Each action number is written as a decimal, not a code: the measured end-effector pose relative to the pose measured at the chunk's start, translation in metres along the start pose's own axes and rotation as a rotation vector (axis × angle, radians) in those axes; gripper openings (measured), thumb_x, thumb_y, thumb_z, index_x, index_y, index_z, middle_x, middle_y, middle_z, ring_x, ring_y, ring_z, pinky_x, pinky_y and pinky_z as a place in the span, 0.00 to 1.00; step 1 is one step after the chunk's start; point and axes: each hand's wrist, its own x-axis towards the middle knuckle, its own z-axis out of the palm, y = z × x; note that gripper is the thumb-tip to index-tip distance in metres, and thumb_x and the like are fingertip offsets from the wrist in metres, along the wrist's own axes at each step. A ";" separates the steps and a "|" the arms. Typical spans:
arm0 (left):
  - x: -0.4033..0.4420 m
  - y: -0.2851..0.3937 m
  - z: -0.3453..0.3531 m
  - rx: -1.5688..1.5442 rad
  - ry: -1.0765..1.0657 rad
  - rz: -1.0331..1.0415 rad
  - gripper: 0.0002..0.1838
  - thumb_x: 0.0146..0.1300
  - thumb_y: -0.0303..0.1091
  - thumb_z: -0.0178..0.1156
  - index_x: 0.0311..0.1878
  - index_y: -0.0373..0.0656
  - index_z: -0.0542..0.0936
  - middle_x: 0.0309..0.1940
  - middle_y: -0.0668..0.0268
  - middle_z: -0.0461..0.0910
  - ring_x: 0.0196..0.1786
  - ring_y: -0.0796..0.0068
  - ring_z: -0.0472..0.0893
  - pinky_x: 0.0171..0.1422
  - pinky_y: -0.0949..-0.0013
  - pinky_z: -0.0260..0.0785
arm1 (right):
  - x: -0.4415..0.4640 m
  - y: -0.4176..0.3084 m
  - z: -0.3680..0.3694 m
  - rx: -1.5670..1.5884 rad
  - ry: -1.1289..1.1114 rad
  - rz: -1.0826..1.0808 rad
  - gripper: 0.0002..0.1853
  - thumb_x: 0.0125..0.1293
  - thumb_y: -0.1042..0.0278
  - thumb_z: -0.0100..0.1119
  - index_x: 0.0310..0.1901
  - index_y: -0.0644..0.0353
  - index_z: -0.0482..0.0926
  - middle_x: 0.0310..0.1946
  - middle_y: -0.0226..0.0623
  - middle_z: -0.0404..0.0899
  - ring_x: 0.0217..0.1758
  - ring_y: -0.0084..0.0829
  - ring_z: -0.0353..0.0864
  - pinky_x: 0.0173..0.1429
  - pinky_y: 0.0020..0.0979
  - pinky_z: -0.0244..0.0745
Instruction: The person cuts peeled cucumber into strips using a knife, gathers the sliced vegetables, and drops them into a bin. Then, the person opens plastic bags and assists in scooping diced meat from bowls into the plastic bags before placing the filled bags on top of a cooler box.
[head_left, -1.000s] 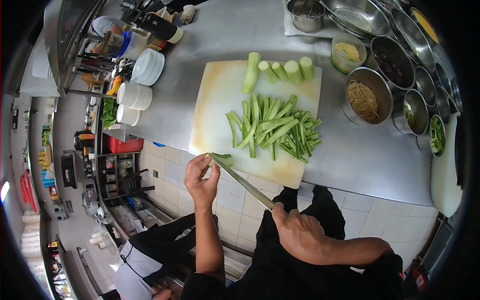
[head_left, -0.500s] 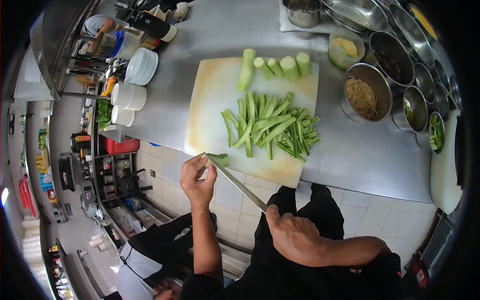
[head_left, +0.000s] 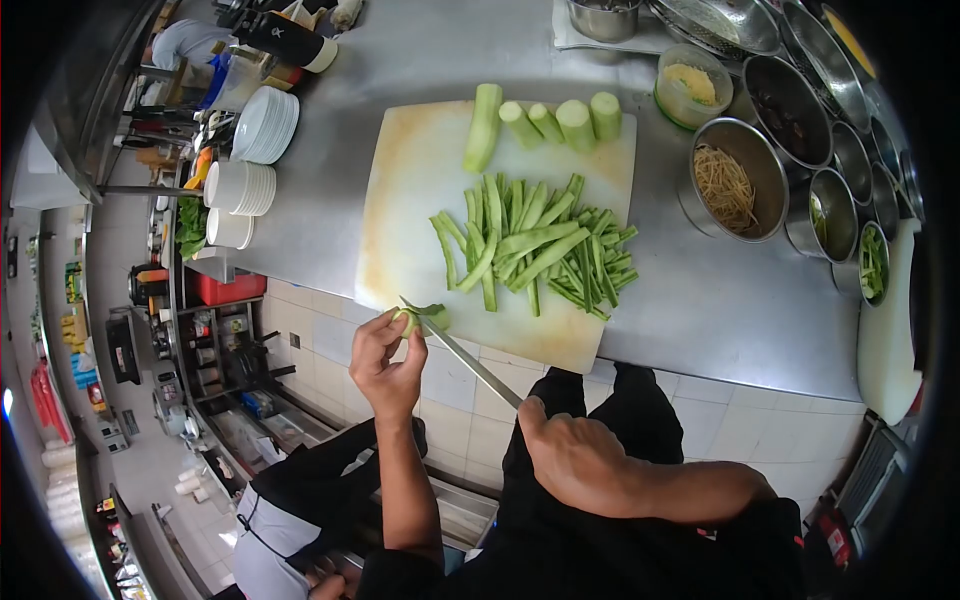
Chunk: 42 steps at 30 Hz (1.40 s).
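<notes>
My left hand (head_left: 388,372) is closed around a short length of pale green, cucumber-like vegetable (head_left: 438,320), held off the near left edge of the white cutting board (head_left: 395,200). In my right hand (head_left: 582,462) is the handle of a long knife (head_left: 472,364). Its blade runs up and left to the vegetable, with a dark green sliver lying over it and the tip showing past my left fingers. A pile of green strips (head_left: 540,248) covers the middle of the board. Behind it stand several peeled cylinders of the vegetable (head_left: 483,130).
To the right are metal bowls, one with pale shreds (head_left: 735,190), and a plastic tub (head_left: 692,85). White plates (head_left: 266,125) and bowls (head_left: 240,188) are stacked at the left. A person in a grey top (head_left: 280,535) is at the lower left.
The knife has slid slightly across the vegetable, so its tip now shows beyond the piece and a sliver stands up on the blade. The whole view has shifted a little.
</notes>
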 end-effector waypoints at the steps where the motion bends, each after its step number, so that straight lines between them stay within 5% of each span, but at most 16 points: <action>1: 0.000 0.000 0.001 -0.002 -0.002 0.014 0.14 0.50 0.14 0.67 0.41 0.34 0.81 0.45 0.55 0.78 0.46 0.69 0.83 0.46 0.74 0.82 | 0.002 0.003 0.002 0.009 0.001 -0.015 0.20 0.55 0.79 0.52 0.48 0.82 0.64 0.15 0.49 0.74 0.16 0.44 0.78 0.19 0.41 0.73; 5: -0.001 0.000 0.000 -0.006 -0.001 -0.007 0.14 0.50 0.14 0.67 0.41 0.34 0.81 0.45 0.55 0.78 0.46 0.69 0.83 0.46 0.74 0.82 | 0.008 0.005 0.005 -0.021 -0.010 -0.025 0.15 0.63 0.75 0.49 0.45 0.81 0.66 0.15 0.49 0.77 0.18 0.43 0.82 0.20 0.38 0.77; 17: 0.000 -0.002 0.000 0.012 -0.010 0.001 0.15 0.50 0.14 0.67 0.42 0.34 0.81 0.46 0.54 0.78 0.45 0.71 0.82 0.42 0.76 0.80 | 0.020 0.022 0.017 -0.076 -0.028 -0.018 0.15 0.56 0.78 0.53 0.43 0.78 0.65 0.14 0.45 0.72 0.15 0.40 0.77 0.18 0.39 0.72; 27: -0.003 -0.005 0.000 -0.029 0.016 -0.022 0.14 0.51 0.13 0.66 0.42 0.33 0.80 0.46 0.54 0.77 0.47 0.68 0.82 0.48 0.72 0.82 | -0.012 0.012 -0.017 -0.030 -0.133 -0.051 0.14 0.56 0.78 0.55 0.40 0.75 0.64 0.12 0.47 0.73 0.15 0.45 0.78 0.18 0.40 0.73; 29: -0.003 -0.005 0.000 -0.036 0.018 -0.020 0.14 0.51 0.13 0.66 0.42 0.33 0.80 0.46 0.54 0.77 0.48 0.68 0.82 0.48 0.72 0.82 | -0.014 0.013 -0.013 -0.062 -0.005 -0.090 0.12 0.54 0.75 0.58 0.36 0.71 0.67 0.11 0.40 0.70 0.10 0.32 0.74 0.13 0.31 0.67; 42: -0.002 -0.001 -0.001 -0.032 -0.021 -0.040 0.14 0.54 0.14 0.65 0.44 0.35 0.79 0.47 0.58 0.76 0.49 0.71 0.80 0.50 0.72 0.82 | 0.003 0.013 0.004 -0.040 -0.051 0.013 0.17 0.56 0.78 0.54 0.45 0.79 0.66 0.13 0.46 0.74 0.14 0.40 0.78 0.17 0.38 0.72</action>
